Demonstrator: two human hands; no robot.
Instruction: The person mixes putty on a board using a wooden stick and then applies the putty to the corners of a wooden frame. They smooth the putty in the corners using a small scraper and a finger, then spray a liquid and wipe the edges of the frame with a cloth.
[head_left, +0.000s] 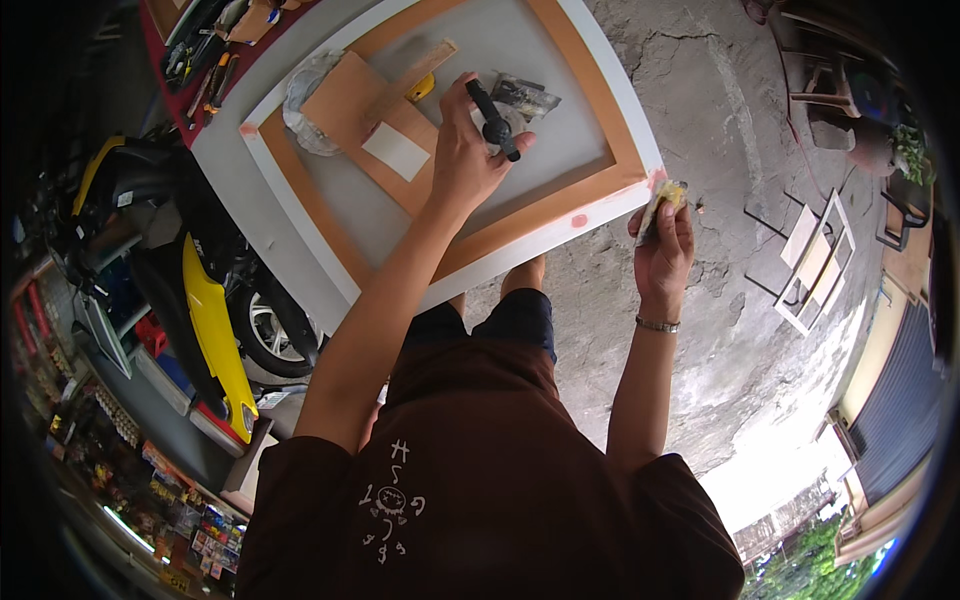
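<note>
My left hand (472, 150) is closed around a container with a black top (493, 120), above the grey surface inside a white-edged wooden frame (480, 259). My right hand (666, 236) grips a small, stained scraper-like tool (664, 204) with a yellow part, beside the frame's corner. Pinkish filler patches (579, 220) mark the frame's white edge. Just beyond my left hand lies a dirty flat-bladed tool (529, 97). Left of it are a wooden stick (416, 75), a yellow object (421, 88), a brown board (337, 97), a white rectangular piece (396, 151) and crumpled clear plastic (304, 112).
Hand tools (214, 86) lie on a red surface at the upper left. A yellow and black motorcycle (206, 315) stands at the left. On the cracked concrete floor (720, 247), a white metal frame with panels (814, 262) stands to the right.
</note>
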